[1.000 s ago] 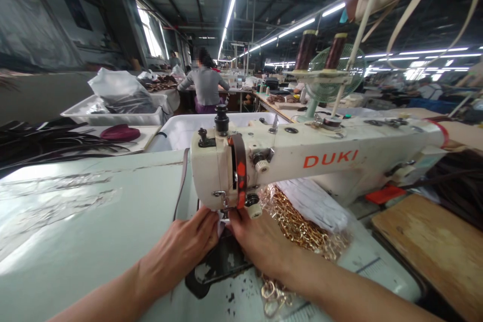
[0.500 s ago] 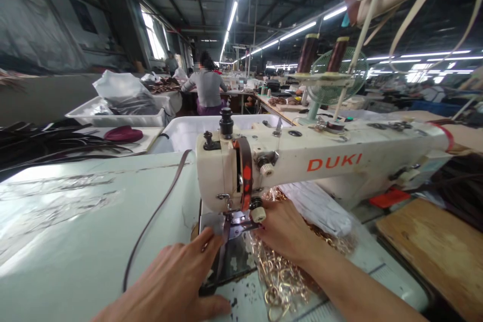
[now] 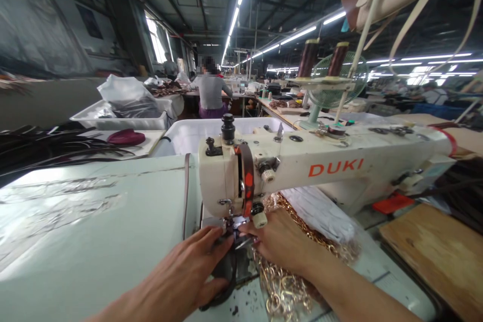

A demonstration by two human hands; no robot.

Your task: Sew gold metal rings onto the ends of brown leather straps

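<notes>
A white sewing machine point(image 3: 287, 161) marked DUKI stands over the work surface. A narrow dark strap point(image 3: 186, 196) runs along its left side and also bends in a loop below the needle area. My left hand point(image 3: 192, 266) has its fingertips together on the strap just in front of the presser foot point(image 3: 231, 222), its thumb lower down by the loop. From the other side, my right hand point(image 3: 281, 241) reaches under the machine head, fingers bent close to the foot; what its fingertips pinch is hidden. Beside its wrist lies a clear bag of gold-coloured metal clasps and chain point(image 3: 283, 282).
A white bin point(image 3: 181, 133) stands behind the machine. Dark straps point(image 3: 56, 148) are piled at left, near a maroon coil point(image 3: 126, 137). A wooden board point(image 3: 433, 246) lies at right. Thread cones point(image 3: 307, 59) and a fan point(image 3: 350, 73) rise behind. A co-worker point(image 3: 210, 91) sits ahead.
My right fingers have moved left, closer to the presser foot. The strap on the left has shifted toward the machine and straightened, and a loop shows beside my left thumb.
</notes>
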